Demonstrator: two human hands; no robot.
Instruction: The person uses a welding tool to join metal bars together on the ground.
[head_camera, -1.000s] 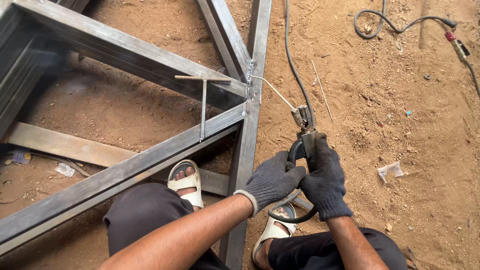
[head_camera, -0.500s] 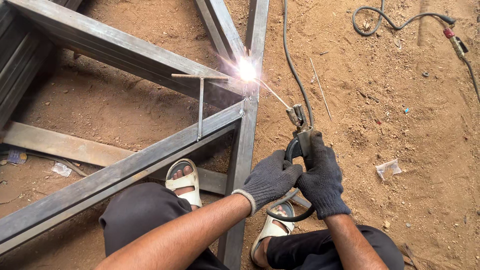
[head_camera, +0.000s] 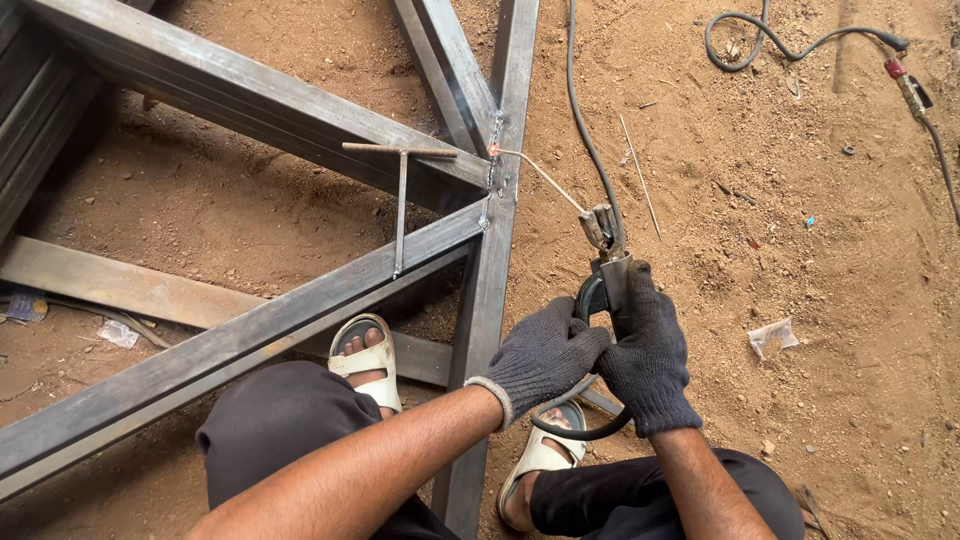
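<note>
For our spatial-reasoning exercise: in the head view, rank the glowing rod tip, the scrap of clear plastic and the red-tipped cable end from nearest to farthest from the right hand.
From the right hand:
1. Scrap of clear plastic, on the sand to its right.
2. Glowing rod tip, up-left at the steel frame joint.
3. Red-tipped cable end, far top right.

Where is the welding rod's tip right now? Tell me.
In the head view, upper centre: the welding rod runs from the holder in both gloved hands, its tip glowing against the steel frame joint, beside the T-shaped tool.

The ground is dry brown dirt with small stones. Soft daylight falls on it. A black cable curls at the top right. A scrap of clear plastic lies in the dirt.
</note>
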